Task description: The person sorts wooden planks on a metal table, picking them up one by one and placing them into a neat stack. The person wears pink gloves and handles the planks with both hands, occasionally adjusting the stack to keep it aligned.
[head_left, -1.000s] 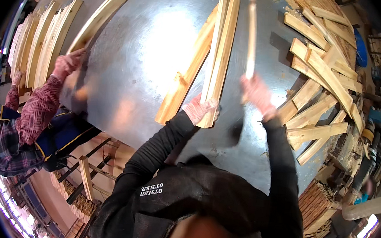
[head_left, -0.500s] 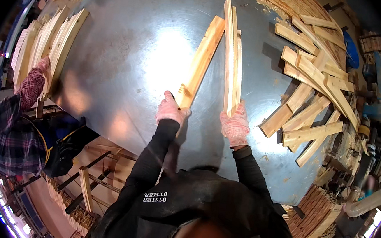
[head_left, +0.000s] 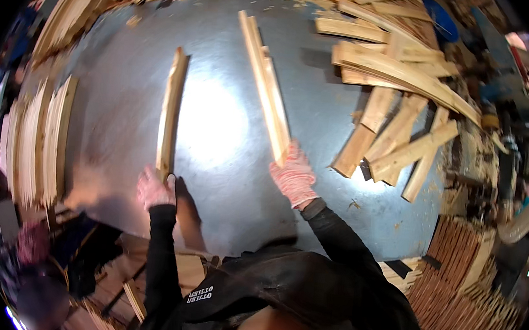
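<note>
My left hand (head_left: pixel 156 189), in a pink-and-white knit glove, is closed round the near end of a wooden board (head_left: pixel 170 116). This board points away from me over the grey metal table (head_left: pixel 126 90), its narrow edge turned up. My right hand (head_left: pixel 295 175), gloved alike, grips the near ends of a small bundle of wooden strips (head_left: pixel 265 86). Those strips lie side by side and slant away to the far left, their far ends uneven. A wide gap of tabletop separates the two hands.
Loose boards (head_left: pixel 405 70) lie crisscrossed in a pile at the right. Boards standing in a neat row (head_left: pixel 40 139) line the left edge, with another stack (head_left: pixel 80 7) behind. A co-worker (head_left: pixel 41 271) is at the lower left. Stacked slats (head_left: pixel 457 263) stand at the lower right.
My left hand has carried its board leftward, away from the strips, and turned it onto its edge. The right-hand strips now slant left. The co-worker's hand has left the row of boards. The view has shifted.
</note>
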`<action>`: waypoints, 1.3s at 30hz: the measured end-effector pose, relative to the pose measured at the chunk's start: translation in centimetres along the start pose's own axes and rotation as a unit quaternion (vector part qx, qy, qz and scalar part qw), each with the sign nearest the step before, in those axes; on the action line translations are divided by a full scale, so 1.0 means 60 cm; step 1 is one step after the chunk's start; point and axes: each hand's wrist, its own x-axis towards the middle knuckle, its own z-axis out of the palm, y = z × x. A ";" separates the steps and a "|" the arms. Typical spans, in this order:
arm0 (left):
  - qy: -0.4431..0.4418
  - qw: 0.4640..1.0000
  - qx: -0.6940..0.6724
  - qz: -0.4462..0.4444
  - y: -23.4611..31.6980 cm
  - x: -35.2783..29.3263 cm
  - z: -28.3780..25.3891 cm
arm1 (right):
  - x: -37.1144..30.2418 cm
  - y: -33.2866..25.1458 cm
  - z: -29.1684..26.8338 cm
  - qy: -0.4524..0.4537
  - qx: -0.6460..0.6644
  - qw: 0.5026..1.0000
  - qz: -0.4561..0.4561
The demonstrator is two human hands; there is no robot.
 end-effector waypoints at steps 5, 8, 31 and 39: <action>-0.249 0.711 -0.650 -0.097 0.238 -0.053 0.063 | -0.005 -0.016 -0.055 -0.181 0.055 0.977 -0.099; -0.220 0.912 -0.346 -0.003 0.352 -0.047 0.009 | 0.060 0.049 -0.151 -0.137 -0.076 0.944 -0.291; -0.252 0.852 -0.453 -0.076 0.135 -0.084 0.023 | 0.240 0.093 -0.233 -0.347 0.167 0.918 -0.093; -0.228 0.814 -0.534 -0.021 0.119 -0.061 0.124 | 0.294 0.199 -0.108 0.090 -0.261 0.857 -0.435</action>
